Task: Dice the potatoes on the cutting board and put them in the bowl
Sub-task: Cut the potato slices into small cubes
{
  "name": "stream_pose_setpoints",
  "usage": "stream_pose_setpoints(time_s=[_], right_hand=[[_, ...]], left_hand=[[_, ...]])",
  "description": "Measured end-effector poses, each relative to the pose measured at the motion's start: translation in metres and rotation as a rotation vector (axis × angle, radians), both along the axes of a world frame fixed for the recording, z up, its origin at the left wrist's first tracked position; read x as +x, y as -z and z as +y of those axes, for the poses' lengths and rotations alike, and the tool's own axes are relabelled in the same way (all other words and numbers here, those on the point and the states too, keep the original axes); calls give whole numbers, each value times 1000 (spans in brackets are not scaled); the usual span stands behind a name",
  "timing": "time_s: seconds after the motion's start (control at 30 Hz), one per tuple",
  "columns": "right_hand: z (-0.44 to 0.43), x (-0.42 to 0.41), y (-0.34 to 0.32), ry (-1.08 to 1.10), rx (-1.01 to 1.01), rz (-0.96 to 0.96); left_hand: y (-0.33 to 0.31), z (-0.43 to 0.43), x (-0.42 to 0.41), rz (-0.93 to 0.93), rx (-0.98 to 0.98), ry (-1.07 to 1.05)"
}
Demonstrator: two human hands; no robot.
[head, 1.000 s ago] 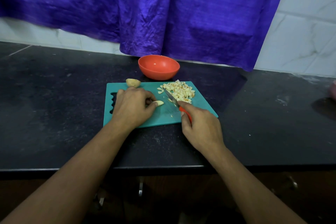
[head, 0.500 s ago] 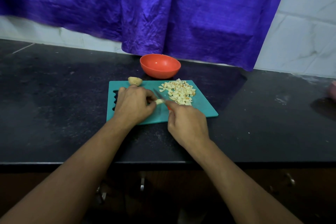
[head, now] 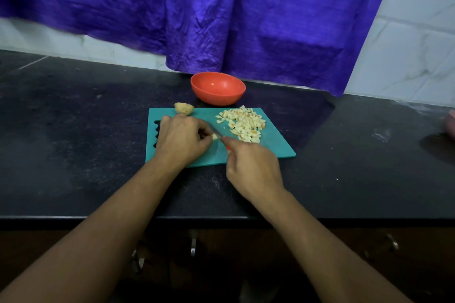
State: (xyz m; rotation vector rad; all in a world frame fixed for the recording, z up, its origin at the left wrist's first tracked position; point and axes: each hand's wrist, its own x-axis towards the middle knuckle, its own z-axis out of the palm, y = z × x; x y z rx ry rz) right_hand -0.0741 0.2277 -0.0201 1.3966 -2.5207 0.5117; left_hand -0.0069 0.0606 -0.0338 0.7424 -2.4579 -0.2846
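A teal cutting board (head: 275, 145) lies on the black counter. On its left half my left hand (head: 182, 140) holds down a small potato piece (head: 215, 137), mostly hidden under the fingers. My right hand (head: 253, 167) grips a knife (head: 218, 133) with a red handle, the blade lying against that piece. A pile of diced potato (head: 243, 124) covers the board's far right part. One unpeeled potato chunk (head: 184, 108) sits at the board's far left edge. Behind the board stands an empty orange bowl (head: 218, 88).
The black counter (head: 73, 142) runs wide on both sides, its front edge just below my wrists. A purple curtain (head: 221, 12) hangs behind the bowl over a white tiled wall. A pink object (head: 450, 128) shows at the right edge.
My right hand has moved left with the knife, from beside the diced pile to the piece under my left hand. My left hand has stayed in place.
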Motion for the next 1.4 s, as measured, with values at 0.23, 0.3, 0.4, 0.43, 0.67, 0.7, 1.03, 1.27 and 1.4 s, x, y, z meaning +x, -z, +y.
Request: stream_pose_setpoints(time_s=[0.23,0.3,0.4,0.43,0.67,0.7,1.03,1.27,1.4], right_hand=[[12,-5,-5,-13,46,-39],[10,-9,-12,9,-8,-29],[1,-4,-9,-2,-31,-18],[0,2,-5,-18,-9,-25],[5,1,-4,-27,59,-36],[6,-1,-8,-14,43,-56],[1,9,4,-18,29,-27],[11,-6,-9,25,-73,-93],[12,-3,-8,40,-84,-62]], left_hand=[[-1,-1,0,7,18,-2],[-1,-1,0,16,19,-1],[-1,-1,1,31,27,2],[0,0,1,34,35,4],[-1,-1,2,18,83,0],[-1,-1,2,17,89,2],[-1,1,4,65,123,16],[-6,3,5,66,169,31],[-7,4,6,59,218,50]])
